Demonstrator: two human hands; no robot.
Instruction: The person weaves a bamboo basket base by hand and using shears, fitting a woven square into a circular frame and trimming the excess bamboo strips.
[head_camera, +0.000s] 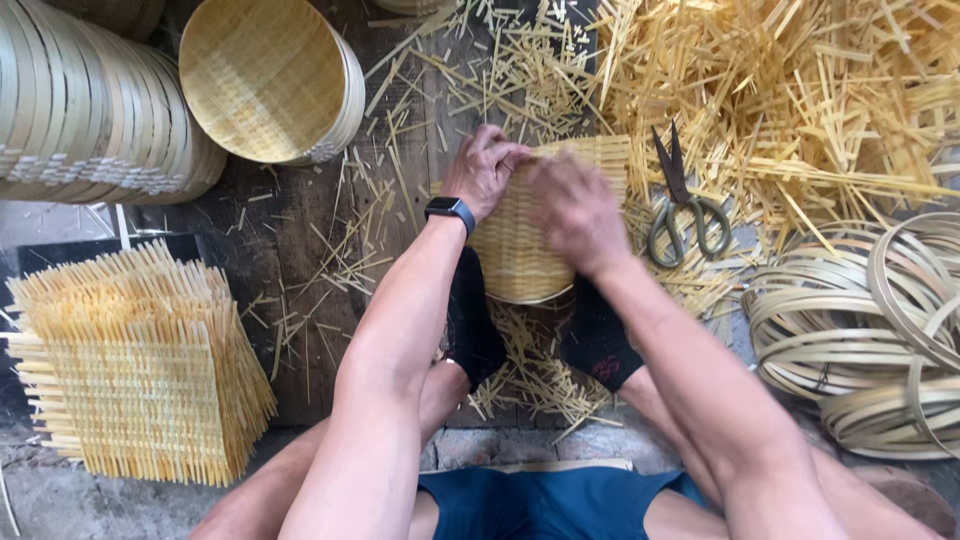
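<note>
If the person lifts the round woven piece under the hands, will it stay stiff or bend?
The round woven piece probably flexes somewhat, since it is thin flat strips interlaced. It looks light for its size. Where the left hand and right hand press, loose strip ends stick out, so that edge may fray or snag.

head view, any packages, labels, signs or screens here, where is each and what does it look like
Smartwatch: on the left wrist, just behind the left hand that presses on the round woven bamboo piece; small rounded rectangular screen, dark and unlit, on a black band.
No packages, labels or signs show anywhere else in the view.
</note>
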